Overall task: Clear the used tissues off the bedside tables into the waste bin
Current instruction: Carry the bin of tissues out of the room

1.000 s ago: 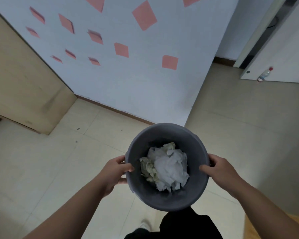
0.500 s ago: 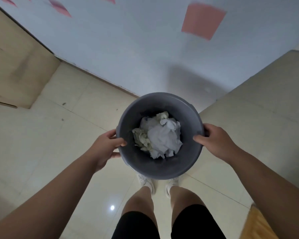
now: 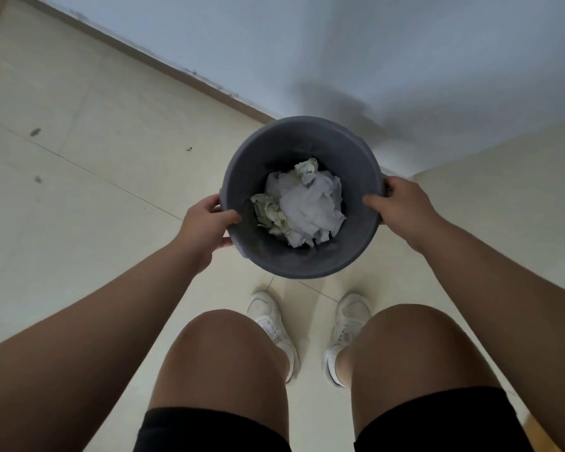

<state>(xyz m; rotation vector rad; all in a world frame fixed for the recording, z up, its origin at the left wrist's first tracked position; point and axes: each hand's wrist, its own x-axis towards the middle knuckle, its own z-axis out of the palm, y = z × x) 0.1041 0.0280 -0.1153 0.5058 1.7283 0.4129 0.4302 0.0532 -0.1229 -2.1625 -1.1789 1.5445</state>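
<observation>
Currently, held stock as follows.

- Bin: grey, round, upright, carried in front of your knees, apparently off the floor, near the foot of the wall.
- Tissues: crumpled, white and pale green, heaped at the bottom of the bin.
- Left hand: grips the left rim, thumb over the edge.
- Right hand: grips the right rim the same way.
- Bedside tables: none in view.

Step, as judged: collecting looks finished and you are putting the bin back. Next, lower it level, then let go once it sits firmly.
</observation>
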